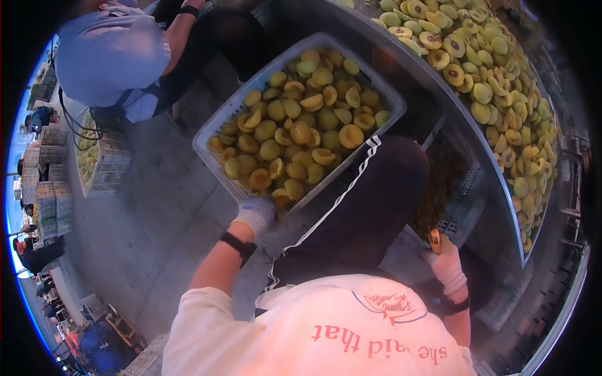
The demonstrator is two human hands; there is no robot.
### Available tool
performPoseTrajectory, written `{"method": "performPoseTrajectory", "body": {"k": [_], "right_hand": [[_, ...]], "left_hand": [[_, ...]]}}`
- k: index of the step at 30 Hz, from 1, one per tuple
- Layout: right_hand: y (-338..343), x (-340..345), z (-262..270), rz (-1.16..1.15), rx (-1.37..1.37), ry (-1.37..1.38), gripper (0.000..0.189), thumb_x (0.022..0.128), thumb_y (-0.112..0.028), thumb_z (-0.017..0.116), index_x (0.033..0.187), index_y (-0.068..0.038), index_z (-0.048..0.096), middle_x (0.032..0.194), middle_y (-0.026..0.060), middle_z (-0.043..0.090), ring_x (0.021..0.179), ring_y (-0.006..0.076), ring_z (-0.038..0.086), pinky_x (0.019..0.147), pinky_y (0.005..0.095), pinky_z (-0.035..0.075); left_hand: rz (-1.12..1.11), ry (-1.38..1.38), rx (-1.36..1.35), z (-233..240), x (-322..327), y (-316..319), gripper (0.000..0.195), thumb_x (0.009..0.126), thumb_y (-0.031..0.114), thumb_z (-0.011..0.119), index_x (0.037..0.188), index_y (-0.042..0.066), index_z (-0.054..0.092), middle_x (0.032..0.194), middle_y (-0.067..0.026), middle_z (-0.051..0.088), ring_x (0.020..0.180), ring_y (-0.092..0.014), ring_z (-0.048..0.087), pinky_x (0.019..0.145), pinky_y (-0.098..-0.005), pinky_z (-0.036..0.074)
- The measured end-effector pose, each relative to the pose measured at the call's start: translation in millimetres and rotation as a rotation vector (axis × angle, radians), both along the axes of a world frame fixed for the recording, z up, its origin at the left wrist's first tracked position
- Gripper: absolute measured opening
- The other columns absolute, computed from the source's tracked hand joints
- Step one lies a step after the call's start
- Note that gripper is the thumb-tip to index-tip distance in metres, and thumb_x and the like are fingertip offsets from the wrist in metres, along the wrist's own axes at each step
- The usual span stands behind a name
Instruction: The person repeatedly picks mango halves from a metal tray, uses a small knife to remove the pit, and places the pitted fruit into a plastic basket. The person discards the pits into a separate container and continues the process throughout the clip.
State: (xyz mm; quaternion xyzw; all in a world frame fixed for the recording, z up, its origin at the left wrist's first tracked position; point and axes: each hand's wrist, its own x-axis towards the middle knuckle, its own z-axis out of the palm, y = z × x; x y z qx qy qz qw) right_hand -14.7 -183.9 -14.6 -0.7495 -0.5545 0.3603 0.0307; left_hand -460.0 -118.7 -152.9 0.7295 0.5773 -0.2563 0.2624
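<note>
My left hand, in a knitted glove, is at the near corner of a plastic crate full of halved yellow-green fruit; whether its fingers grip the rim is hidden. The crate lies beside my bent knee. On the other side of that leg, my gloved right hand is closed on an orange-handled tool, its working end not clearly visible. Just beyond that hand is a perforated crate with dark brown matter in it.
A metal-edged table heaped with halved fruit curves along the right. A person in a light shirt sits at the upper left, near another crate of fruit. Stacked crates and several people stand farther left.
</note>
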Motion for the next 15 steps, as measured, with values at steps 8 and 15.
{"method": "performPoseTrajectory", "body": {"k": [8, 15], "right_hand": [[-12, 14, -3, 0.017, 0.043, -0.055, 0.033, 0.078, -0.02, 0.073, 0.104, -0.004, 0.062, 0.091, 0.0225, 0.069, 0.091, 0.0442, 0.066, 0.076, 0.0471, 0.053], [-2, 8, -5, 0.04, 0.006, 0.069, 0.038, 0.079, -0.023, 0.074, 0.11, -0.004, 0.063, 0.095, 0.0242, 0.069, 0.093, 0.0439, 0.066, 0.077, 0.0459, 0.053]], "left_hand": [[0.257, 0.034, 0.021, 28, -46, 55, 0.039, 0.088, 0.039, 0.06, 0.112, 0.011, 0.072, 0.111, -0.0191, 0.07, 0.102, -0.039, 0.067, 0.088, -0.0474, 0.053], [0.567, -0.057, 0.257, -8, -101, 122, 0.046, 0.089, 0.041, 0.058, 0.119, 0.007, 0.069, 0.121, -0.0187, 0.068, 0.112, -0.038, 0.064, 0.094, -0.0445, 0.05]]}}
